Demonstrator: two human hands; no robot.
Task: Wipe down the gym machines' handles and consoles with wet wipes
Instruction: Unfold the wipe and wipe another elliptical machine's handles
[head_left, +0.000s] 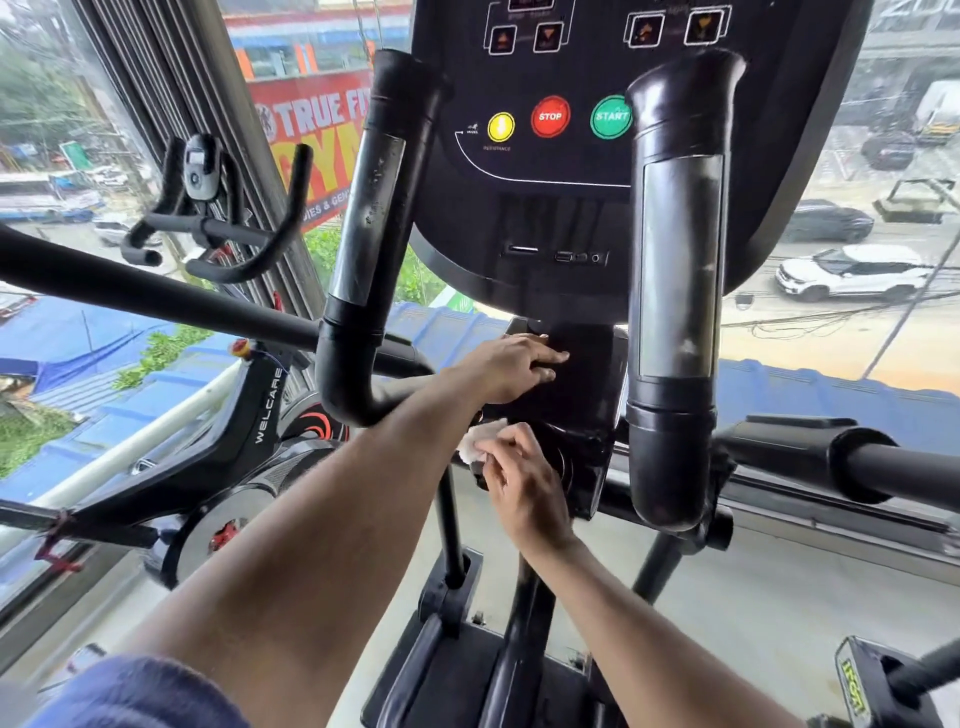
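Observation:
I face an elliptical's black console (571, 156) with yellow, red STOP and green START buttons. Two upright black handles with metal sensor plates flank it, the left handle (369, 223) and the right handle (675, 270). My left hand (511, 366) rests with straight fingers on the black column (587, 395) under the console. Just below it, my right hand (524, 483) pinches a crumpled white wet wipe (480, 441) against the column's lower left side. Part of the wipe is hidden behind my fingers.
A long black moving arm (156, 296) crosses from the left, another (857, 462) sticks out at the right. A spin bike (223, 415) with handlebars (208, 228) stands at the left by the window. The machine's base and pedals (467, 649) lie below.

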